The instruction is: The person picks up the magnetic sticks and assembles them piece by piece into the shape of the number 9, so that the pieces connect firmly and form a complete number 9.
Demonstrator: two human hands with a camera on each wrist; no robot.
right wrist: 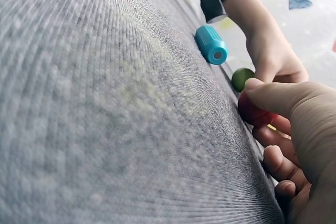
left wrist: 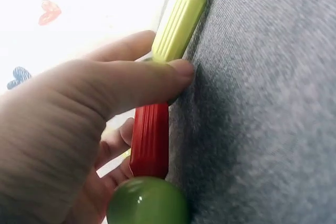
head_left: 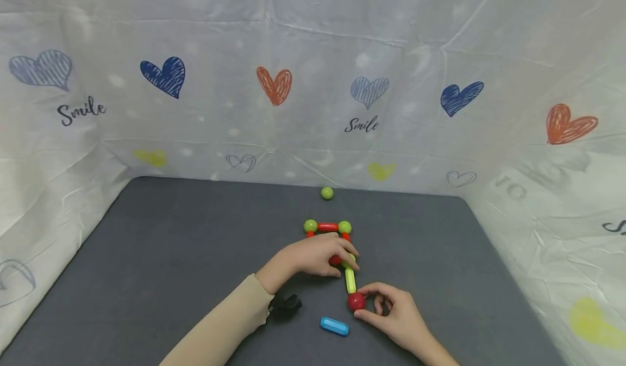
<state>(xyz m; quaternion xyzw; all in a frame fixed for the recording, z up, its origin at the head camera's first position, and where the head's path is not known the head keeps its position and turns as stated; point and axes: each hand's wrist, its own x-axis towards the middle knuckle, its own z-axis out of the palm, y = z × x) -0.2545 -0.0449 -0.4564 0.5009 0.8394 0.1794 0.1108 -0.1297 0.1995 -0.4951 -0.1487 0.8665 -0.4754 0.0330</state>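
Magnetic rods and balls form a joined shape on the dark table. Its top red rod (head_left: 328, 227) runs between two green balls (head_left: 310, 226). My left hand (head_left: 315, 254) covers part of the shape, thumb and fingers pinching the joint where a yellow-green rod (head_left: 350, 280) meets a red rod (left wrist: 150, 140); the ball there is mostly hidden. A green ball (left wrist: 148, 203) sits at that red rod's other end. At the yellow-green rod's near end is a red ball (head_left: 356, 302), which my right hand (head_left: 393, 312) grips between thumb and index finger.
A blue rod (head_left: 335, 326) lies loose on the table (head_left: 195, 257), left of my right hand. One loose green ball (head_left: 327, 193) rests by the far edge. A white cloth (head_left: 313, 126) printed with hearts hangs behind and along the sides.
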